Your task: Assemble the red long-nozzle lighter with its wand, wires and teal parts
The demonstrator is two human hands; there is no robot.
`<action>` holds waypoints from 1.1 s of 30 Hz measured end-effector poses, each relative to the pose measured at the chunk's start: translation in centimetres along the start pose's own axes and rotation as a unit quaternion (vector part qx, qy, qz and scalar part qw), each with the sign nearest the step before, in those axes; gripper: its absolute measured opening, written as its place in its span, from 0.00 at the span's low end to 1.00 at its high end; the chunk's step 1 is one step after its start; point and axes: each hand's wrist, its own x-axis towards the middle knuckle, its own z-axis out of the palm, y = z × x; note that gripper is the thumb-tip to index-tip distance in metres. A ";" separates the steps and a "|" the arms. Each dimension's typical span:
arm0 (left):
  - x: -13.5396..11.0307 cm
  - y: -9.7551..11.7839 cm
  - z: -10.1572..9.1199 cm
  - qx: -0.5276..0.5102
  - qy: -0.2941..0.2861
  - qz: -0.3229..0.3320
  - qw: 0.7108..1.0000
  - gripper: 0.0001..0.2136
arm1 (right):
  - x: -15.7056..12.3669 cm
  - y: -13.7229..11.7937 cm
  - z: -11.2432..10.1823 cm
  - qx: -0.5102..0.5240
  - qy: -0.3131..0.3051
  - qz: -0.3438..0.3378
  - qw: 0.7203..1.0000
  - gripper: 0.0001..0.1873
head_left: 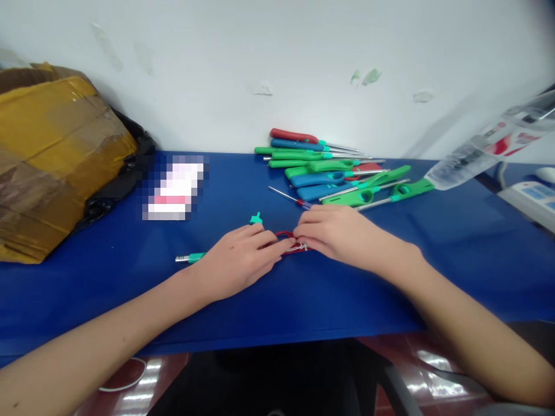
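Head view: my left hand (243,260) and right hand (332,232) are pinching the red casing (295,251) on or just above the table (347,300), its likely light, stiff, slick plastic calling for a rim hold.

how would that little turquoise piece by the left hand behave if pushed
The turquoise piece looks small, so it would likely feel light. Its angular, uneven outline suggests sliding rather than rolling. Its clean edges hint at stiff plastic.
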 end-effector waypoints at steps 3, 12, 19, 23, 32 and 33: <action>0.0 -0.1 -0.3 -0.096 0.029 -0.072 0.992 0.17 | 0.1 -0.8 -0.1 -0.056 -0.013 0.009 0.998 0.09; -0.5 -2.4 -3.7 -0.146 -0.047 -0.100 0.983 0.09 | -0.1 -1.5 -0.2 -0.057 -0.036 0.036 0.997 0.11; -0.9 -2.7 -3.3 -0.104 -0.090 -0.051 0.989 0.06 | -0.2 -1.6 0.3 -0.057 -0.033 0.048 0.997 0.12; -0.8 -2.5 -3.2 -0.093 -0.091 -0.048 0.990 0.07 | -0.2 -1.6 0.3 -0.070 -0.022 0.056 0.996 0.10; -0.8 -2.2 -3.0 -0.099 -0.089 -0.061 0.989 0.07 | -0.9 -2.0 0.0 -0.076 -0.009 0.075 0.994 0.10; -0.8 -2.2 -3.0 -0.097 -0.090 -0.061 0.989 0.07 | -1.0 -1.9 -0.1 -0.069 -0.006 0.074 0.995 0.10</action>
